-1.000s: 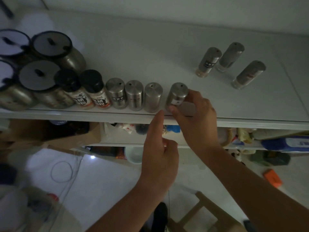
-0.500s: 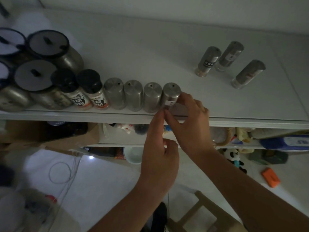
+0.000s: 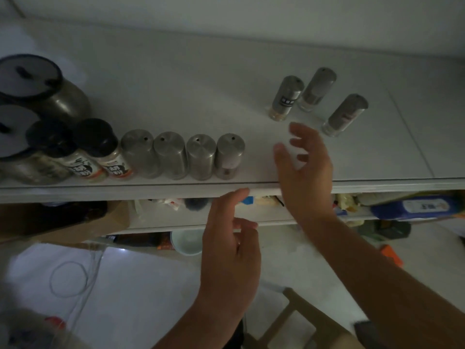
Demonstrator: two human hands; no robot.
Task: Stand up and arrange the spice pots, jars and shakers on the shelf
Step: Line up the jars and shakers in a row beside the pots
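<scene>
The right hand [image 3: 305, 172] hovers over the front of the white shelf [image 3: 176, 96], palm turned left, its fingers [image 3: 299, 129] spread wide and curled loosely around nothing. It sits between the front row and a looser group farther back. The left hand [image 3: 230, 250] is lower, in front of the shelf edge, its forefinger stretched up to touch the lip, the other fingers half curled and holding nothing.

Four steel shakers [image 3: 200, 157] stand upright side by side along the front edge, the rightmost one [image 3: 229, 156] well clear of the right hand. Left of them stand two black-capped spice jars [image 3: 100, 149], then lidded metal pots [image 3: 42, 84]. Three taller shakers [image 3: 286, 98] stand upright toward the back right, just beyond the right fingertips.
</scene>
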